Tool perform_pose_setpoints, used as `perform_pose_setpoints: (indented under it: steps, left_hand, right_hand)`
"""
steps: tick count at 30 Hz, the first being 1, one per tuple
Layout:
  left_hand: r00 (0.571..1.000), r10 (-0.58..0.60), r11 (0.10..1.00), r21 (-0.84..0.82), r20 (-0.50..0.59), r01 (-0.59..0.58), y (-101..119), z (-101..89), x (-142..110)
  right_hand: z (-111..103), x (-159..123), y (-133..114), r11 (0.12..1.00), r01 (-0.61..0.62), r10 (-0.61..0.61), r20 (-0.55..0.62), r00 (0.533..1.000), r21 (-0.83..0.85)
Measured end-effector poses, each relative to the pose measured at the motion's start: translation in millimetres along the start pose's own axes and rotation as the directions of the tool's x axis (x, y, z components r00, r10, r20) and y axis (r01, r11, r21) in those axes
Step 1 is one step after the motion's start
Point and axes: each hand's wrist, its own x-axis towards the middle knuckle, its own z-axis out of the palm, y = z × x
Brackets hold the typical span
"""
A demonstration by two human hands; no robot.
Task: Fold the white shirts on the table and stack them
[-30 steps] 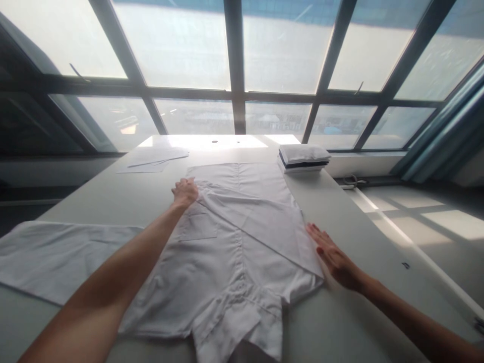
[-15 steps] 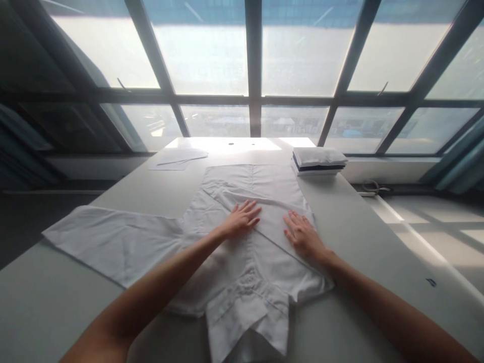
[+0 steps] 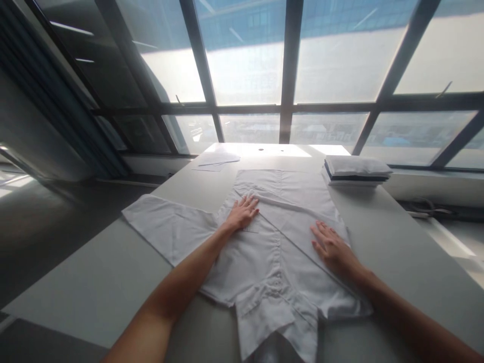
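A white shirt (image 3: pixel 280 252) lies spread on the grey table (image 3: pixel 113 277), collar toward me. Its right sleeve is folded diagonally across the body, and its left sleeve (image 3: pixel 166 227) stretches out flat to the left. My left hand (image 3: pixel 242 213) rests flat on the shirt near the chest pocket, fingers stretched out. My right hand (image 3: pixel 329 244) lies flat on the folded sleeve at the shirt's right side, fingers spread. Neither hand holds anything.
A stack of folded white and dark garments (image 3: pixel 355 170) sits at the table's far right. Loose sheets of paper (image 3: pixel 217 160) lie at the far left. Large windows run behind the table. The floor drops away on the left and right.
My view has swung to the left. Both hands have slid apart over the shirt, the left toward the pocket, the right toward the shirt's right edge.
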Motion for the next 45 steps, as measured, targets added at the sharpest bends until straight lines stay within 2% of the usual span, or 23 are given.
perform_pose_setpoints:
  steps: [7,13,19,22,29,37,45]
  left_hand:
    - [1.0,0.015,0.999,-0.051,-0.027,-0.017,-1.9,1.0,-0.6]
    - [0.993,0.051,0.995,-0.079,-0.11,-0.06,3.3,-2.4,-4.6]
    - [0.992,0.057,0.995,-0.08,-0.109,-0.066,-0.1,-2.2,-4.9]
    - [0.991,0.068,0.993,-0.089,-0.116,-0.079,-4.4,1.2,-8.7]
    - [0.99,0.057,0.994,-0.09,-0.131,-0.07,-11.9,19.4,-36.4]
    - [0.986,0.082,0.988,-0.12,-0.145,-0.099,-12.7,8.4,-8.5]
    - [0.986,0.08,0.991,-0.096,-0.146,-0.094,-3.2,2.7,-12.1]
  right_hand:
    - [-1.0,-1.1,-1.4,1.0,0.011,-0.011,-0.023,1.0,-0.009]
    - [-9.6,-6.2,-12.2,1.0,-0.008,0.008,-0.012,1.0,-0.01]
    - [-10.1,-12.2,-17.7,1.0,-0.026,0.026,-0.024,0.999,0.01]
    - [-6.7,-14.5,-20.1,0.999,-0.035,0.035,-0.003,0.999,0.006]
    - [7.0,-32.6,-30.0,0.999,-0.044,0.044,0.017,0.999,0.004]
    - [-13.6,-15.9,-24.8,0.997,-0.069,0.069,0.004,0.998,0.023]
    - [-15.9,-8.1,-30.1,0.994,-0.109,0.11,-0.035,0.993,0.028]
